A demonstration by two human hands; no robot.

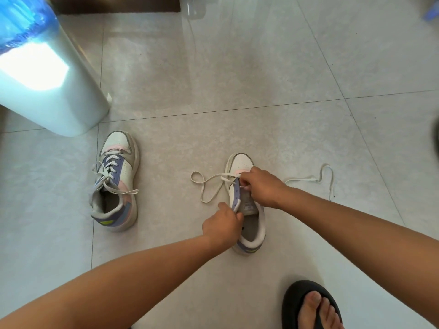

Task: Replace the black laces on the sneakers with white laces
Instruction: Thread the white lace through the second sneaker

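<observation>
Pinching the white lace [211, 184] at the lower eyelets, right grip [261, 186] sits over the near sneaker [249, 224]; left grip [223, 224] curls round its purple eyestay edge just behind. Lace tails trail on the floor [237, 79] either side. Second sneaker [116, 181], white-laced, stands well left of both grips, by a white bin [54, 91].

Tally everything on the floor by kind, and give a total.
Sneakers: 2, one laced, one held
White laces: 2, one in the laced sneaker, one part-threaded and trailing on the tiles
Bin: 1
Sandal: 1, on a foot
Total: 6
</observation>
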